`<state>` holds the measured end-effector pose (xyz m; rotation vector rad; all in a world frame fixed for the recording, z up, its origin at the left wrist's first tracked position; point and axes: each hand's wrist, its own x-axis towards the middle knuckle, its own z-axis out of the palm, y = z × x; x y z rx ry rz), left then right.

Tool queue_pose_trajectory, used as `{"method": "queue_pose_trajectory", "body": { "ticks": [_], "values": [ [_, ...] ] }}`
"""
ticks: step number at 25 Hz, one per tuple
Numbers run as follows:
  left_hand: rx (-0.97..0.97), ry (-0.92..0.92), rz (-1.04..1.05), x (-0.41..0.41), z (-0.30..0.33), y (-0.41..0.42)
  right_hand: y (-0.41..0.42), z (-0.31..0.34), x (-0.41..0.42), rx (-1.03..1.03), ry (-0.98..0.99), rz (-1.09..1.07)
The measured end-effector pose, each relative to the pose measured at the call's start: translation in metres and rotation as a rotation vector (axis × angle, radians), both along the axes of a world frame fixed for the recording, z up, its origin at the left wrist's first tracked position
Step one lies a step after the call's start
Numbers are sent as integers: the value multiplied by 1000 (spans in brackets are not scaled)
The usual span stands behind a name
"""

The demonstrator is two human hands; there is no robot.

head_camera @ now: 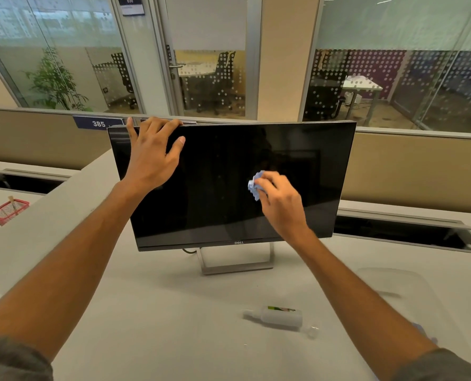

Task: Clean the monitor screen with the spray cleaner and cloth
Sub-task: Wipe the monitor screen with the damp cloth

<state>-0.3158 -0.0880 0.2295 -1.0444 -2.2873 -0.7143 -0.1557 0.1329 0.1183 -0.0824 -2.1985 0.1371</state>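
A black monitor on a silver stand faces me on the white desk. My left hand grips the screen's top left edge, fingers curled over the rim. My right hand presses a crumpled light-blue cloth against the dark screen, right of centre. The white spray cleaner bottle lies on its side on the desk in front of the monitor, and a small clear cap lies beside it.
A red mesh basket sits at the far left. Open cable troughs run behind the monitor on both sides. A clear plastic sheet lies at the right. Low beige partitions and glass-walled rooms stand behind.
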Motion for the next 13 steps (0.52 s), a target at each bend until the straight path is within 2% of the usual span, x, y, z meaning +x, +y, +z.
{"method": "queue_pose_trajectory", "body": {
  "ticks": [4, 8, 9, 12, 13],
  "values": [
    [1, -2, 13, 7, -3, 2, -13, -61, 18, -50, -107, 48],
    [-29, -3, 33, 19, -17, 4, -24, -94, 26, -159, -262, 82],
    [-22, -11, 28, 22, -19, 4, -26, -96, 27, -282, -267, 97],
    [30, -34, -5, 31, -17, 3, -29, -90, 31, -858, -162, 144],
    [45, -32, -20, 35, -17, 3, -30, -85, 35, -972, -132, 132]
  ]
}}
